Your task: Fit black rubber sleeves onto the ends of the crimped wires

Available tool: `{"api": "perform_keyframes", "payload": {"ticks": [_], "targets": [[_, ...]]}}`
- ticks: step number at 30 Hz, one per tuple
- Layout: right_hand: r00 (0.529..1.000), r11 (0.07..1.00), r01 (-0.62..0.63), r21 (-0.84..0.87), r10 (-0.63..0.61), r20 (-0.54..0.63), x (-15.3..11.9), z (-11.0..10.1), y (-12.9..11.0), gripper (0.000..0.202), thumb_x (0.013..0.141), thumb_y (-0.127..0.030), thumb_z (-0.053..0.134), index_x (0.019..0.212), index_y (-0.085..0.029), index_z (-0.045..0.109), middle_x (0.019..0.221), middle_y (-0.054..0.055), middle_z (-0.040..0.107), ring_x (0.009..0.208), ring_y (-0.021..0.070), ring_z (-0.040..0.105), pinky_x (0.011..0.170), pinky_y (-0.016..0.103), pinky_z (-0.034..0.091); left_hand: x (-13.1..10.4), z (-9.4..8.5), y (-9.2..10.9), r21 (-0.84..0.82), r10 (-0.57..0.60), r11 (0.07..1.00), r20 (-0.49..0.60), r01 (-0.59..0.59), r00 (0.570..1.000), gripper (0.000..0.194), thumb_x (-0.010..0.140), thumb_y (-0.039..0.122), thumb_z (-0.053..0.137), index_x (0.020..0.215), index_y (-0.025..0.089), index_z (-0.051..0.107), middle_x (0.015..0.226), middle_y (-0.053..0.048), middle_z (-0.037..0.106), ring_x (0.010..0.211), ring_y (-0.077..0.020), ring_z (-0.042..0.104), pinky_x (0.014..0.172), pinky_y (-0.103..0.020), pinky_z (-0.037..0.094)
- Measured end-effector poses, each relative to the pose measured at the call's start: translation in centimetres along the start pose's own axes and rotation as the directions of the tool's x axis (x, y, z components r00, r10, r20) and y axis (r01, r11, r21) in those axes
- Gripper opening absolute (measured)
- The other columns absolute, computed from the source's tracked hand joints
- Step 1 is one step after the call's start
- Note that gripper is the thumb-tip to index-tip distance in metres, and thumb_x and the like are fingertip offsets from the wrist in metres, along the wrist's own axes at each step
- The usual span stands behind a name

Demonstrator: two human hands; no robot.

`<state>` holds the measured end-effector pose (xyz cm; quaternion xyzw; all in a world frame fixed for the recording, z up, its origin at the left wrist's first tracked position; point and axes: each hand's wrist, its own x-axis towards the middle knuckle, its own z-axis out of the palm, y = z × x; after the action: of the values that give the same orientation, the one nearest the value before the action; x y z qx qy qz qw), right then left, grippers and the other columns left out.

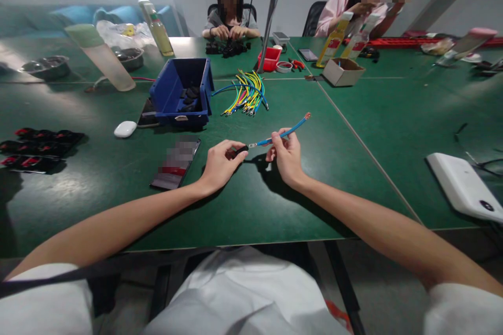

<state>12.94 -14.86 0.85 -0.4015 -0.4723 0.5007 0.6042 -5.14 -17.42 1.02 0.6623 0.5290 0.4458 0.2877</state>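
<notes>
Between the fingers of my left hand [222,165] is a small black part [241,151], mostly covered by the fingertips. My right hand [288,159] pinches a short blue cable [293,130]. One end of the cable carries a silver metal lug [252,145], which points left and meets or nearly meets the black part; I cannot tell if they touch. Bare copper strands [307,115] show at the other end, up and to the right. Beyond my hands lies a bunch of yellow, green and blue cables [249,92] with metal lugs on their ends.
Left of the bunch stands a blue bin [181,115] holding black parts. A phone [176,163] and a white case [125,129] lie to the left. Black packs [39,146] sit further left, a white power bank [463,186] at right. Two people sit across the green table [365,167].
</notes>
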Motion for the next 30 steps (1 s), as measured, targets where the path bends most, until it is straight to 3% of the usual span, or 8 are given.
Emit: {"api": "perform_keyframes", "payload": {"ticks": [30], "targets": [[1.000,0.999,-0.010,-0.034,0.011,0.029,-0.05,-0.13,0.05,0.033,0.086,-0.050,0.063,0.094,-0.026,0.042,0.072,-0.006,0.061,0.040,0.0074,0.052,0.037,0.020,0.040,0.05,-0.13,0.21,0.023,0.013,1.000,-0.007,-0.012,1.000,0.020,0.082,0.035,0.069,0.094,0.020,0.075,0.089,-0.005,0.071,0.071,-0.0144,0.062,0.065,-0.027,0.050]]}}
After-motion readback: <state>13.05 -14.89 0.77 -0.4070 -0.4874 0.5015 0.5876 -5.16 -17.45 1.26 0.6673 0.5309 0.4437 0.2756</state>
